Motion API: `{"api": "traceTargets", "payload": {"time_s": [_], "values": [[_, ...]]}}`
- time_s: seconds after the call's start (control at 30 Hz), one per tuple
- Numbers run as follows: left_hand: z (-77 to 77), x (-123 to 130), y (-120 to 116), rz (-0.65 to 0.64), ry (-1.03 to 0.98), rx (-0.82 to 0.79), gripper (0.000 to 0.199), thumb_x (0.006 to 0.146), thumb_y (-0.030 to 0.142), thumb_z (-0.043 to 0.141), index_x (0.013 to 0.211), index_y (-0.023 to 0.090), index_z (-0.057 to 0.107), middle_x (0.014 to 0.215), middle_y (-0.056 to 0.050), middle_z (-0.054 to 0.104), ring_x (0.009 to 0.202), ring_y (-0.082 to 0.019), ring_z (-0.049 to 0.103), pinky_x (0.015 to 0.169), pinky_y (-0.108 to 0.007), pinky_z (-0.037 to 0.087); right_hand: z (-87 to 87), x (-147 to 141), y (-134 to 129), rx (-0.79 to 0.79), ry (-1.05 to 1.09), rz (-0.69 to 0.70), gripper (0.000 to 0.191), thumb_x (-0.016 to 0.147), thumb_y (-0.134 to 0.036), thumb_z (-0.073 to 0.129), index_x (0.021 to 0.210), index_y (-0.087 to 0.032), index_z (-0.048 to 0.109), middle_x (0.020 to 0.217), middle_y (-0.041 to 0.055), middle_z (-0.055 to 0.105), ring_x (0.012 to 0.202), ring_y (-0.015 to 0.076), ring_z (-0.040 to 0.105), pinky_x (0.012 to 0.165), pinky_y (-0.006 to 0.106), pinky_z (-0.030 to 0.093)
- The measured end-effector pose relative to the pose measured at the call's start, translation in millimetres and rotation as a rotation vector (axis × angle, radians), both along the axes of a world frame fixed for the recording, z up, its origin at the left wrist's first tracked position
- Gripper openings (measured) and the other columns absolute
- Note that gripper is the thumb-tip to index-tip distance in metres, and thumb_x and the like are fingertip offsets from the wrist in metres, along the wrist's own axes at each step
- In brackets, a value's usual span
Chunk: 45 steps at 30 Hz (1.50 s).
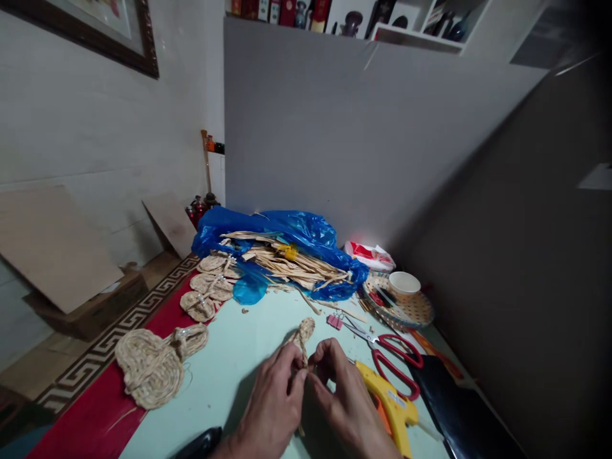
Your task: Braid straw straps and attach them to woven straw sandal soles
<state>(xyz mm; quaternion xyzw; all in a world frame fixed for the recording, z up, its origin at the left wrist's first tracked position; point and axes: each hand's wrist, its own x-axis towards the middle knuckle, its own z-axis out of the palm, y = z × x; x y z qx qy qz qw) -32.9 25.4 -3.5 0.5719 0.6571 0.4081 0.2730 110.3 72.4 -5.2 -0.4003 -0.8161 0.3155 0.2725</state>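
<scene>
Near the front of the pale green table, my left hand [273, 398] pinches a small braided straw piece [304, 332], whose rounded end sticks up above the fingers. Close beside it, my right hand [342, 398] has thumb and forefinger pressed together at the lower part of the same braid. A thin strand hangs below my left fingers. To the right of my right hand lie a yellow glue gun [389, 405] and red-handled scissors [394, 360], with a pink binder clip [335, 320] near the blade tips.
Woven straw pieces [150, 370] lie at the left on a red cloth [90, 411]. Behind are straw strips [296, 264] on a blue plastic bag [306, 228]. A basket [423, 310] with a white bowl [404, 282] stands at the right. A black object [203, 443] lies at the front edge.
</scene>
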Motion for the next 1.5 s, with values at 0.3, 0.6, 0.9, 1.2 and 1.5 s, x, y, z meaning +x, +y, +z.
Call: {"api": "traceTargets", "payload": {"time_s": [0.3,0.6,0.9,1.2,1.5], "values": [[-13.7,-5,5,0.027,-0.175,-0.049,0.01,0.085,0.032,0.051,0.086,0.025,0.057,0.059,0.008,0.042,0.055,-0.015,0.048,0.055,-0.025,0.04,11.1,-14,-10,-0.077,-0.074,-0.173,0.011,0.089,-0.018,0.052,0.078,-0.02,0.054,0.07,0.001,0.061,0.065,0.0171,0.055,0.063,0.027,0.036],[-12.2,-12,6,-0.004,-0.297,-0.093,0.017,0.079,0.039,0.067,0.086,0.025,0.061,0.061,0.009,0.048,0.057,-0.013,0.046,0.058,-0.024,0.039,11.2,-7,-5,-0.084,-0.122,-0.114,0.009,0.083,-0.015,0.055,0.078,-0.021,0.049,0.068,-0.0035,0.045,0.062,0.0138,0.034,0.061,0.029,0.021],[6.0,-10,9,-0.004,-0.59,-0.201,0.032,0.072,0.041,0.079,0.088,0.02,0.061,0.054,0.012,0.046,0.041,-0.003,0.032,0.041,-0.016,0.024,22.1,-1,1,-0.159,-0.036,-0.049,0.026,0.089,-0.021,0.053,0.068,-0.021,0.037,0.057,-0.0082,0.033,0.055,0.0107,0.022,0.056,0.029,0.017],[1.3,-17,9,0.048,-0.661,-0.256,0.037,0.064,0.039,0.088,0.086,0.021,0.065,0.063,0.007,0.058,0.052,-0.006,0.048,0.049,-0.015,0.039,22.0,4,2,-0.207,-0.026,0.05,0.028,0.098,-0.021,0.05,0.071,-0.019,0.052,0.062,-0.0045,0.054,0.057,0.0098,0.046,0.058,0.026,0.025],[2.4,-28,18,0.049,-0.595,-0.363,0.035,0.055,0.026,0.088,0.085,0.019,0.071,0.066,0.003,0.067,0.056,-0.012,0.057,0.05,-0.021,0.04,24.6,3,-2,-0.229,-0.109,0.011,0.024,0.102,-0.022,0.045,0.08,-0.019,0.052,0.069,0.0012,0.06,0.062,0.0141,0.051,0.06,0.028,0.028]]}}
